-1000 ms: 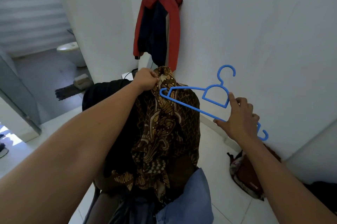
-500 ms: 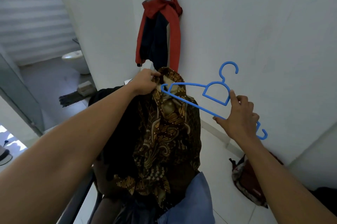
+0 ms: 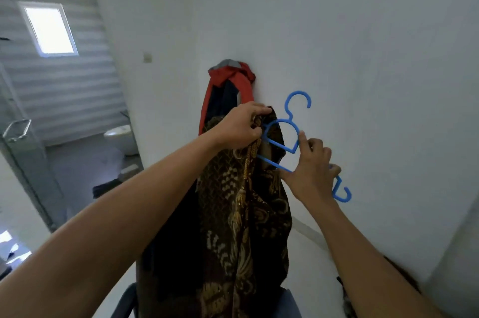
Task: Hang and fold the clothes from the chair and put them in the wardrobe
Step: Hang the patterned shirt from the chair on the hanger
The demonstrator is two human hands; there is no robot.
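A brown and gold batik shirt (image 3: 241,214) hangs down in front of me. My left hand (image 3: 241,127) grips its collar at the top. My right hand (image 3: 309,170) holds a blue plastic hanger (image 3: 290,120) by its lower bar, hook pointing up. The hanger's left arm is pushed inside the shirt's neck opening and is hidden by the cloth. Its right end (image 3: 343,194) sticks out past my right hand. Below the shirt, a bit of blue garment (image 3: 290,302) and the chair's dark edge (image 3: 127,302) show at the bottom.
A red and navy jacket (image 3: 228,89) hangs on the white wall right behind the shirt. A bathroom with a toilet (image 3: 121,139) and a window opens at the left behind a glass door (image 3: 23,151). A reddish bag (image 3: 347,299) lies on the floor by the wall.
Both hands rose with the shirt and the hanger. The hanger moved left, and its left arm went into the shirt's neck opening.
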